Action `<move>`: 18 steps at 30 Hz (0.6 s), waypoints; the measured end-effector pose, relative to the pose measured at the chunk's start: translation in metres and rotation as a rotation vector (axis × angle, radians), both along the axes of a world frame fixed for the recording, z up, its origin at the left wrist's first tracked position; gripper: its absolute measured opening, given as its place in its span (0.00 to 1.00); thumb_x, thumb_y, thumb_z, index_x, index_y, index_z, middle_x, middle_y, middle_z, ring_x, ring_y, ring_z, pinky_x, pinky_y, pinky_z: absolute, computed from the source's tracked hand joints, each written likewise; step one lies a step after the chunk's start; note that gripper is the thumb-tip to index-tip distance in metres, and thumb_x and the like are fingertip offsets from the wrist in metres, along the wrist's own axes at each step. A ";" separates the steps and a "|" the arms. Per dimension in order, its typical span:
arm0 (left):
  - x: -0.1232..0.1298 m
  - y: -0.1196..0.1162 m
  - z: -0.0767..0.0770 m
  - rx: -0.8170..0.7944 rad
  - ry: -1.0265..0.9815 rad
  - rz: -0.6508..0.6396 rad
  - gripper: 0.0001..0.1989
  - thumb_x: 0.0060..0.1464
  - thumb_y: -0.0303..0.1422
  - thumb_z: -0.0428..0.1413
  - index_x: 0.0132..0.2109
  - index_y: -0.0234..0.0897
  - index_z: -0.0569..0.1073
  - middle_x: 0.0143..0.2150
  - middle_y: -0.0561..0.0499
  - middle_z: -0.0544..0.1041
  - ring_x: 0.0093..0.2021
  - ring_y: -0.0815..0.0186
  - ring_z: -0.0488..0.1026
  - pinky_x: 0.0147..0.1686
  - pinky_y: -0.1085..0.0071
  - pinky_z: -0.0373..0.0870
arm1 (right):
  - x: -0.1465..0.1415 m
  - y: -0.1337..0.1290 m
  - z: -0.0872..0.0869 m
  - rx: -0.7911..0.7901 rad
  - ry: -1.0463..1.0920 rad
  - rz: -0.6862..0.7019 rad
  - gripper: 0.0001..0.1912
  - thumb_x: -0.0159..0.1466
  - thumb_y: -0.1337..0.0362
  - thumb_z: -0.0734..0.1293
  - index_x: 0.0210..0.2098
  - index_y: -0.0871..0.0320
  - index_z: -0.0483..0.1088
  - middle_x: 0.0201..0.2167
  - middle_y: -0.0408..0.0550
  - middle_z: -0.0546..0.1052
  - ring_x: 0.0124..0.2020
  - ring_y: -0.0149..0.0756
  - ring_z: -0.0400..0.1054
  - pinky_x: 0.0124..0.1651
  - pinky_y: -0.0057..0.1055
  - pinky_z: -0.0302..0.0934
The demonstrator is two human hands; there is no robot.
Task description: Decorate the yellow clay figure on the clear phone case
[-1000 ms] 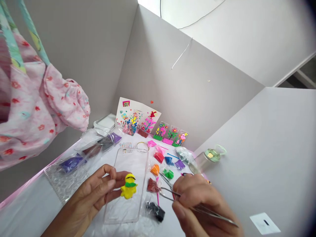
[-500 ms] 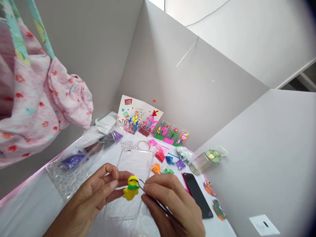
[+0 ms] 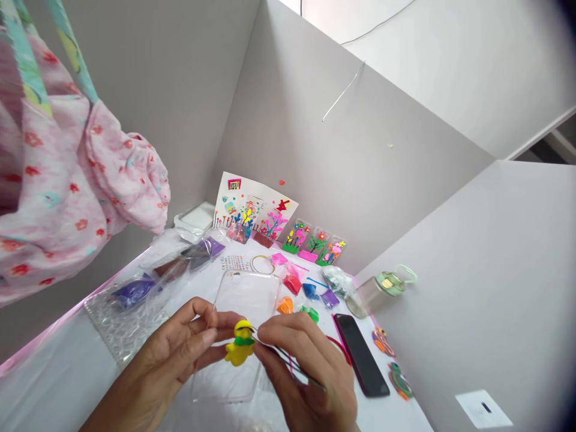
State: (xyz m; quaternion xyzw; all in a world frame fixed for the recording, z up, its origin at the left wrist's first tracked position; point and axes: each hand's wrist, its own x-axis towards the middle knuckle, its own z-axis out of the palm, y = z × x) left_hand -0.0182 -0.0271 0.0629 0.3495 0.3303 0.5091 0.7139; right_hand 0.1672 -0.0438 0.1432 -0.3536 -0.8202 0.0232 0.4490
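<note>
A small yellow clay duck with a green band around its neck and a dark mark on its head is held up by my left hand. The left fingers are closed, reaching behind the figure's left side. My right hand grips metal tweezers, their tips right by the duck's head; whether they pinch anything is too small to tell. Under both hands lies a clear phone case, partly covered by them.
Bagged clay in red, orange and purple lies behind the case. A black phone and a bottle are on the right. Decorated cases lean at the wall. A pink floral cloth bag hangs left.
My right hand has shifted slightly left, bringing the tweezer tips closer to the duck's head. A red curved object shows behind that hand. My left hand and the duck have barely moved.
</note>
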 end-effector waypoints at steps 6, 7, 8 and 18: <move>0.000 -0.001 0.000 -0.014 -0.006 -0.018 0.15 0.53 0.48 0.66 0.37 0.47 0.73 0.46 0.52 0.82 0.56 0.51 0.75 0.55 0.58 0.75 | 0.000 0.001 -0.002 -0.007 -0.036 0.004 0.06 0.68 0.72 0.69 0.42 0.56 0.74 0.33 0.47 0.81 0.33 0.34 0.76 0.36 0.27 0.73; 0.000 -0.002 -0.001 -0.020 -0.017 -0.022 0.15 0.53 0.48 0.66 0.37 0.46 0.72 0.47 0.52 0.82 0.55 0.51 0.76 0.55 0.58 0.75 | 0.000 0.001 -0.002 -0.006 -0.035 0.005 0.06 0.68 0.72 0.69 0.42 0.56 0.74 0.33 0.47 0.81 0.33 0.34 0.76 0.36 0.27 0.73; 0.000 -0.002 -0.001 -0.022 -0.027 -0.024 0.15 0.54 0.48 0.65 0.38 0.46 0.72 0.48 0.52 0.82 0.54 0.52 0.77 0.55 0.58 0.75 | 0.000 0.002 -0.002 -0.006 -0.033 0.007 0.06 0.68 0.72 0.69 0.42 0.56 0.74 0.33 0.48 0.81 0.33 0.34 0.76 0.36 0.26 0.73; 0.001 -0.003 0.006 -0.011 -0.014 -0.017 0.11 0.60 0.44 0.62 0.39 0.46 0.70 0.53 0.53 0.81 0.55 0.56 0.76 0.51 0.63 0.75 | -0.001 0.002 -0.002 0.001 -0.053 -0.001 0.05 0.69 0.72 0.68 0.42 0.57 0.73 0.34 0.47 0.80 0.33 0.33 0.76 0.36 0.26 0.72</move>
